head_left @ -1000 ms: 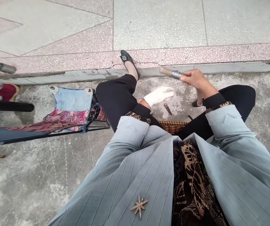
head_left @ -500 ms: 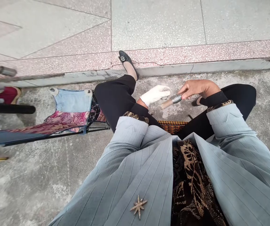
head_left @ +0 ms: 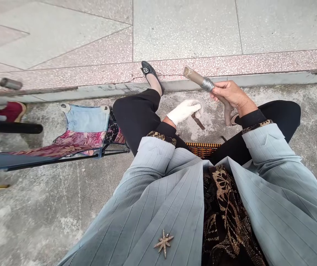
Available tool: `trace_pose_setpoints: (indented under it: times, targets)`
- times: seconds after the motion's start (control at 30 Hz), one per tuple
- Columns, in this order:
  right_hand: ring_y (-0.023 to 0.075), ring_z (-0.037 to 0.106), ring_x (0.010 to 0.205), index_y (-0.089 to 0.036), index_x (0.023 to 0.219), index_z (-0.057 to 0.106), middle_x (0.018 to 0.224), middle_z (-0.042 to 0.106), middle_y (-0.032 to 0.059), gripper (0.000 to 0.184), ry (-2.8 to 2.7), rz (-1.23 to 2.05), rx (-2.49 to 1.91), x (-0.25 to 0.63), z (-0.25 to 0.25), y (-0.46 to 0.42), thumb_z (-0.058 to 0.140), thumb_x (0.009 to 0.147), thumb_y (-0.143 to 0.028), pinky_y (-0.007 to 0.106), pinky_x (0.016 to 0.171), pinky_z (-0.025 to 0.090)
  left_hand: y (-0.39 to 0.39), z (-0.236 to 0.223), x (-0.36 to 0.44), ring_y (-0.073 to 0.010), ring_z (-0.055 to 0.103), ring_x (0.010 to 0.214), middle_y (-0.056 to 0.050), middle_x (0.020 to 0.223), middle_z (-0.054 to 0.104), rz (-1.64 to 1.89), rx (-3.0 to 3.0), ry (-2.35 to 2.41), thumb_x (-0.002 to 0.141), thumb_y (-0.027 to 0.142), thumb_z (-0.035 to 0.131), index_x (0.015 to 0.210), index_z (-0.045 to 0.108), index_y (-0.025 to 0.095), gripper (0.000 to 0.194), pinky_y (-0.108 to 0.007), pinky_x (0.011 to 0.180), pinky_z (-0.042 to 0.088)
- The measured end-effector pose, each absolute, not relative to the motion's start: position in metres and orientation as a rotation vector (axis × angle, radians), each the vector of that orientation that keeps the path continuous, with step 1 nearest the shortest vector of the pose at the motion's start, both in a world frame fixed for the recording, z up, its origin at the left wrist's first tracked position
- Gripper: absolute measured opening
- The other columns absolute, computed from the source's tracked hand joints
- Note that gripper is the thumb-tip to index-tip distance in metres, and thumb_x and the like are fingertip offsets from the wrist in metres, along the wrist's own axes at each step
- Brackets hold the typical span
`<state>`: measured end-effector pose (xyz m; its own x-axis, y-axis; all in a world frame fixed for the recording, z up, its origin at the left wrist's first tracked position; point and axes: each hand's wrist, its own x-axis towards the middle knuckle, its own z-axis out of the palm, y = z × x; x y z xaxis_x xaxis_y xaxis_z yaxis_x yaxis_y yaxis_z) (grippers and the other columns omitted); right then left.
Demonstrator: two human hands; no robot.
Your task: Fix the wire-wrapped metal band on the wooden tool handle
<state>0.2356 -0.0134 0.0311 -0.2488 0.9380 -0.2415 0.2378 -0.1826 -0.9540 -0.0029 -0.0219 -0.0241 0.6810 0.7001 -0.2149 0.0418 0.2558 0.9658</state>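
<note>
My right hand (head_left: pixel 231 94) is closed around a wooden stick (head_left: pixel 194 76). A band of silver wire (head_left: pixel 207 84) is wound about the stick just beyond my fingertips. Below my hand the stick bends like a branch; its pale, cut-looking end points up and left. My left hand (head_left: pixel 186 111), in a white glove, is closed, thumb against curled fingers. From under it a narrow dark brown strip (head_left: pixel 198 122) sticks out down and right; its upper end is hidden, and I cannot tell its material. The two hands are apart.
A wicker seat edge (head_left: pixel 202 149) shows between my legs. On the left stands a folding chair (head_left: pixel 85 118) with denim and floral cloth. Farther left are a black-gripped bar (head_left: pixel 14 127), a red shoe (head_left: pixel 10 111) and a grey cylinder (head_left: pixel 10 83). A low kerb (head_left: pixel 258 78) crosses ahead.
My right hand has swung the stick up and away from my left hand, its free end now pointing up-left. The brown strip under my left hand has come into view.
</note>
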Motion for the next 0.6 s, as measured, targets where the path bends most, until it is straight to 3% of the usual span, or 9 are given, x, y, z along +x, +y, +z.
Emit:
trace_pose_setpoints:
  times: [0.1, 0.27, 0.4, 0.6]
  targets:
    - [0.0173, 0.060, 0.070, -0.015, 0.101, 0.080, 0.074, 0.067, 0.0027, 0.042, -1.626, 1.240, -1.666, 0.236, 0.024, -0.009, 0.077, 0.086, -0.054, 0.030, 0.065, 0.048, -0.022, -0.023, -0.002, -0.0112, 0.063, 0.058, -0.006, 0.065, 0.069, 0.444, 1.274, 0.752, 0.095, 0.036, 0.069, 0.078, 0.070, 0.012, 0.029, -0.022, 0.059, 0.048]
    - [0.0223, 0.064, 0.083, -0.016, 0.103, 0.084, 0.085, 0.073, 0.0075, 0.027, -2.266, 0.911, -2.007, 0.234, 0.021, -0.007, 0.076, 0.087, -0.037, 0.032, 0.071, 0.041, -0.024, -0.030, -0.001, -0.0099, 0.057, 0.051, -0.004, 0.059, 0.066, 0.316, 1.381, 0.814, 0.094, 0.030, 0.066, 0.074, 0.070, 0.014, 0.026, -0.021, 0.051, 0.039]
    - [0.0202, 0.062, 0.078, -0.019, 0.095, 0.085, 0.080, 0.073, 0.0068, 0.020, -2.637, 1.141, -2.019, 0.234, 0.031, -0.009, 0.077, 0.087, -0.035, 0.032, 0.068, 0.038, -0.024, -0.036, 0.000, -0.0088, 0.051, 0.047, -0.001, 0.055, 0.061, 0.265, 1.432, 0.758, 0.090, 0.030, 0.069, 0.071, 0.070, 0.015, 0.025, -0.021, 0.049, 0.035]
    - [0.0146, 0.055, 0.061, -0.018, 0.089, 0.083, 0.063, 0.066, 0.0014, 0.025, -2.614, 1.748, -1.721, 0.245, 0.026, -0.009, 0.078, 0.083, -0.041, 0.030, 0.064, 0.040, -0.025, -0.030, 0.001, -0.0094, 0.052, 0.048, -0.001, 0.054, 0.060, 0.234, 1.421, 0.734, 0.088, 0.031, 0.070, 0.064, 0.064, 0.015, 0.030, -0.022, 0.051, 0.038]
